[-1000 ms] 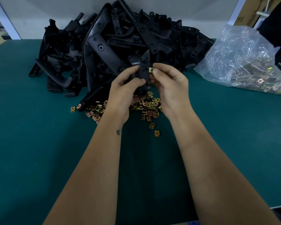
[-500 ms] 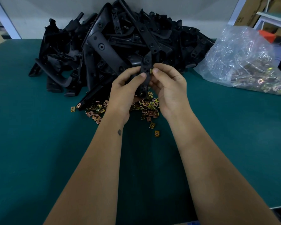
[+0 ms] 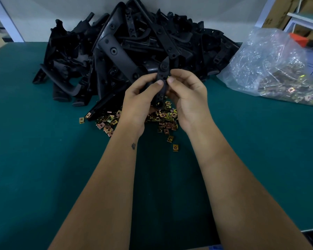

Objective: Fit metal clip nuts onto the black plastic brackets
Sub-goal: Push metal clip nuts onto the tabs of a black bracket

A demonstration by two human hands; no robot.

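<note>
1. Black bracket is held upright above the loose clip nuts, the left hand curled round it.
2. Right hand pinches a clip nut against the bracket's edge.

A narrow black plastic bracket with round holes along its length stands roughly upright above the green table, gripped between the left hand and the right hand. A small brass-coloured metal clip nut sits at the bracket's right edge, under the right thumb tip and mostly hidden. Behind lies a large heap of black plastic brackets, long curved arms and flat perforated strips tangled together. Just in front of the heap, a loose scatter of gold and copper-toned metal clip nuts lies on the table, small folded squares each with a centre hole.
</note>
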